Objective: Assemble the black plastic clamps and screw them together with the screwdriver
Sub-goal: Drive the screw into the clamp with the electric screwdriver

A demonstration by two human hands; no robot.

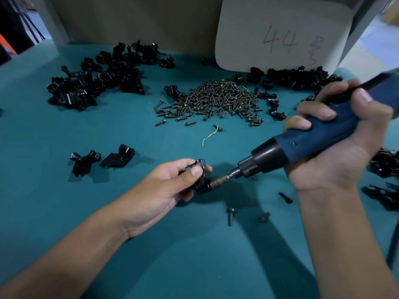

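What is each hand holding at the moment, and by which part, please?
The left hand pinches the black clamp by its sides; the right hand grips the screwdriver round its blue body.

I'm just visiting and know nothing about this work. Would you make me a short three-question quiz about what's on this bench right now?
1. True or false: the left hand grips a black clamp.
2. What does the right hand hold? A) a hammer B) a blue electric screwdriver C) pliers
3. Fill in: the big heap in the middle of the green table is made of ____.

Key: 1 true; 2 B; 3 screws. The screwdriver's bit meets the clamp's side.
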